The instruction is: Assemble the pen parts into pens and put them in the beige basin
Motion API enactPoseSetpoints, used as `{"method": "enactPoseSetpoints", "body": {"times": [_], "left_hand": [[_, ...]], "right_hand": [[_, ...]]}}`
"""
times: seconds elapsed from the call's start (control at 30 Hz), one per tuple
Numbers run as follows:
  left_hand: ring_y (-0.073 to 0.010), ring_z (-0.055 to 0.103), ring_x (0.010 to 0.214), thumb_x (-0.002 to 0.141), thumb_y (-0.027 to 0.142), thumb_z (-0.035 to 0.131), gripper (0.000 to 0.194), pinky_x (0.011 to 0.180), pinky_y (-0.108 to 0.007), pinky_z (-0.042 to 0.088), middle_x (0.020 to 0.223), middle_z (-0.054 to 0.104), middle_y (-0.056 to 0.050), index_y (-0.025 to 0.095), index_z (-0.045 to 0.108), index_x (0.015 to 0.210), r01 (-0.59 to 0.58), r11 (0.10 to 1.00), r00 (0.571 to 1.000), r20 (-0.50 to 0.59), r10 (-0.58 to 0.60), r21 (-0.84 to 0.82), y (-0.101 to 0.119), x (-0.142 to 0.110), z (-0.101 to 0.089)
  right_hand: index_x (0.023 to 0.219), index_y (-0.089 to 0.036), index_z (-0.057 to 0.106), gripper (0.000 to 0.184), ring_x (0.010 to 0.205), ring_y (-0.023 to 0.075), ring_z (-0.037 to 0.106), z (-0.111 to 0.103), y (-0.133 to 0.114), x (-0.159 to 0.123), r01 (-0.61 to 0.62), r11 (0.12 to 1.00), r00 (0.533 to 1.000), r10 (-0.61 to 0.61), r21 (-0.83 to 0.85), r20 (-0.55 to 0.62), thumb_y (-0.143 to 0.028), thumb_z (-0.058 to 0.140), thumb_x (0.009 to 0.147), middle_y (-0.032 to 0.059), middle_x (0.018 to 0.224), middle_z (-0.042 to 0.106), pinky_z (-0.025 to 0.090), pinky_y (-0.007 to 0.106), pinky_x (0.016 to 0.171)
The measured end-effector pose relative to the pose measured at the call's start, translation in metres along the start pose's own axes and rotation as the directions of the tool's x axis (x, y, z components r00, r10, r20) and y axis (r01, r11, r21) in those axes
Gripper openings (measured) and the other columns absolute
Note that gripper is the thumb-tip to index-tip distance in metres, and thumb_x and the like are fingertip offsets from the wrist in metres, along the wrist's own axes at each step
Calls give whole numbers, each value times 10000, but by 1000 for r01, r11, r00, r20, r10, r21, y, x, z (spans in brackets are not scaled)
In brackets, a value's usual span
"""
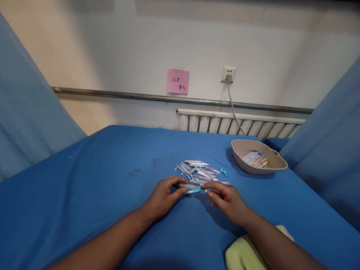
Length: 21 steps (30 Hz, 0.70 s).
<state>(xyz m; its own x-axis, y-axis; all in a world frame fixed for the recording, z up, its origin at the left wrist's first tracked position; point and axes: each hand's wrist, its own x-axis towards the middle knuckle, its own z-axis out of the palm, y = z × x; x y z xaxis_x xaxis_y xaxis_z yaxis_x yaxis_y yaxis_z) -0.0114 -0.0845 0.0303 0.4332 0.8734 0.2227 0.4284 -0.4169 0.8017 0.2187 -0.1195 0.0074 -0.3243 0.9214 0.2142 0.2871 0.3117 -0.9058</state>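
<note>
Pen barrel [188, 186] at the left hand's fingertips, before a loose pile

At far left, a pale blue curtain [25, 101] hangs beside a blue cloth [92, 172] spread under everything. The left hand [168, 194] has a narrow grip, thumb and fingers closed on the translucent pen barrel, which points toward the other hand. A pink note [178, 81] is on the wall above. Just below the barrel is a turquoise pen [193, 191]; behind it lies a pile of pen parts [194, 170], white, grey and pinkish. The right hand [229, 200] holds a small white piece [206, 190] in a tight pinch near the barrel's end; its exact shape is too small to tell. Turquoise bits [223, 171] lie beyond that hand, and a yellow-green cloth [243, 255] lies by its forearm. Farther right, a beige basin [242, 144] contains more pens [255, 159].
</note>
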Motion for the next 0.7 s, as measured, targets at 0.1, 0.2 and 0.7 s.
{"method": "enactPoseSetpoints", "body": {"times": [0.1,0.2,0.7], "left_hand": [[-158,604,791,799,304,591,177,735,-251,454,843,670,-20,173,664,892,16,999,1000,18,-16,-31,1,1,1],[-154,600,788,792,294,594,172,730,-243,448,838,673,-15,171,666,888,25,998,1000,19,-24,-50,2,2,2],[-159,589,782,780,286,592,181,727,-243,453,827,673,-14,167,679,885,34,996,996,86,-27,-83,6,-3,5]], "right_hand": [[1082,-194,609,257,544,94,483,-1,-2,-1,-4,999,1000,5,-44,12,-274,470,881,-44,588,530,358,207,546],[1083,-191,609,263,536,93,481,-3,-2,-1,-4,997,1000,5,-71,16,-285,465,884,-44,583,536,354,206,541],[1034,-193,628,245,517,100,473,-3,-5,-6,-27,1000,995,27,1,95,-314,494,869,-33,572,546,348,209,507]]}}
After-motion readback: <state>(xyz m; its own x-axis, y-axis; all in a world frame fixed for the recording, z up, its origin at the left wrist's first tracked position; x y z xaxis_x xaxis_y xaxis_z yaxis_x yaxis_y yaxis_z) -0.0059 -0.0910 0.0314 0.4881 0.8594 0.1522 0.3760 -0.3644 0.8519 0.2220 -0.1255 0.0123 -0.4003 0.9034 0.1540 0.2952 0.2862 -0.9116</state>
